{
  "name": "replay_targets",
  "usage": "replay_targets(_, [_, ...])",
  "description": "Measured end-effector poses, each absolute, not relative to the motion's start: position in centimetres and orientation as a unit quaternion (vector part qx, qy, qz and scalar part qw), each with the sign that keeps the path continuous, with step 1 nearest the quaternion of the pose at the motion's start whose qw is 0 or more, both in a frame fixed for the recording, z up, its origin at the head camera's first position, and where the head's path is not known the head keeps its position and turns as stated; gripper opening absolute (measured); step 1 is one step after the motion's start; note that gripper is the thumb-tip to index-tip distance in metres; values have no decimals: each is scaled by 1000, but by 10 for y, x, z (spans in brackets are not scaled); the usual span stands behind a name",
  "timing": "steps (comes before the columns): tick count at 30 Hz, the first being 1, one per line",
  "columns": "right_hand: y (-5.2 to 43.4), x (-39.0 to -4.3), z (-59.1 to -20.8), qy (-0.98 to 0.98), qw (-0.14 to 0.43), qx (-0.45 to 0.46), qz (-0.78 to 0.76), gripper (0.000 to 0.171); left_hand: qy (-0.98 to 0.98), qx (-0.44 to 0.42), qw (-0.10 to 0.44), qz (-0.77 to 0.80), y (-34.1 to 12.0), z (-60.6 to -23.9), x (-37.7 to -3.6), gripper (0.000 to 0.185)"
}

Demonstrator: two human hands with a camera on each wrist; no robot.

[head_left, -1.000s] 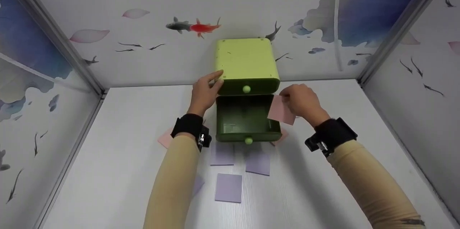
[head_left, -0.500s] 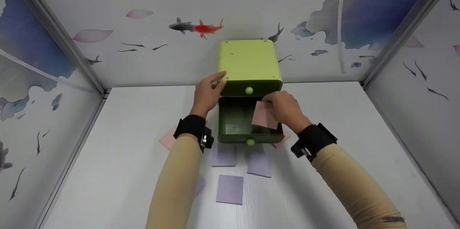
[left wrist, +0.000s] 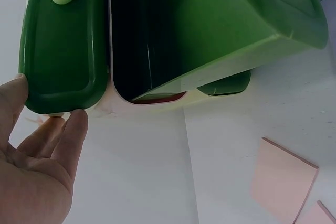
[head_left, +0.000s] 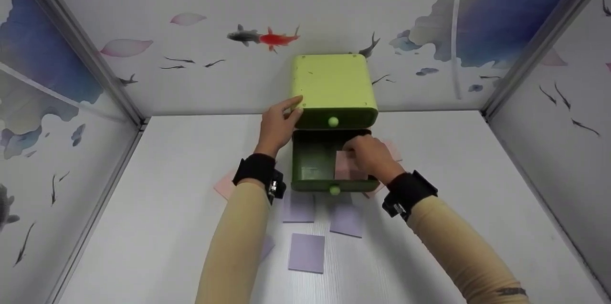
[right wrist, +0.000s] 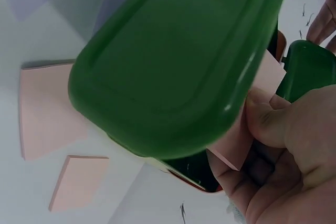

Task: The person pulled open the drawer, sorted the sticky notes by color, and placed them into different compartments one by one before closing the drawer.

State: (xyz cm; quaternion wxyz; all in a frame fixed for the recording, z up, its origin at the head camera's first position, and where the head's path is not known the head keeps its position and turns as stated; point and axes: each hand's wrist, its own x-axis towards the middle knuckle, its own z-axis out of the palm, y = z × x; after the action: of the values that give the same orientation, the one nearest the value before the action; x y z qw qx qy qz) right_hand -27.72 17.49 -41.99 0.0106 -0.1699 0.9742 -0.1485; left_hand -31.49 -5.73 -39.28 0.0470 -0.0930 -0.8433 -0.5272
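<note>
A light green two-drawer cabinet stands against the back wall. Its lower drawer is pulled out, while the upper drawer front is flush. My left hand rests at the cabinet's left front corner, one fingertip on top and the thumb at the side edge. In the left wrist view, fingertips touch the rim of the upper drawer front. Inside the lower drawer's right part, my right hand pinches a pink sticky note pad. The right wrist view shows the thumb on that pad, partly hidden behind the drawer front.
Several purple pads lie on the white table before the drawer. Pink pads lie left and right of the cabinet. Printed walls enclose the back and both sides.
My right hand has moved left and down with the pink sticky note pad, from beside the cabinet into the pulled-out drawer. The left hand has kept its place on the corner.
</note>
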Motion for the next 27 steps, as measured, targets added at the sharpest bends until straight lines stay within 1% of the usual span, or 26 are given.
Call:
replay_targets(7, [172,-277,-427,976,50,-159,-141,21,-843,-94,52,-527,-58,-394,-316,37])
replay_targets(14, [173,-278,-432,978,62,-155,-124,29,-846,-82,40,-525,-57,-393,-316,37])
replay_targets(20, [176,-279,-439,980,56,-161,-107,34,-846,-78,38,-527,-56,-393,-316,37])
replay_targets(27, [175,-281,-445,981,38,-165,-98,31,-839,-83,38,-536,-56,-393,-316,37])
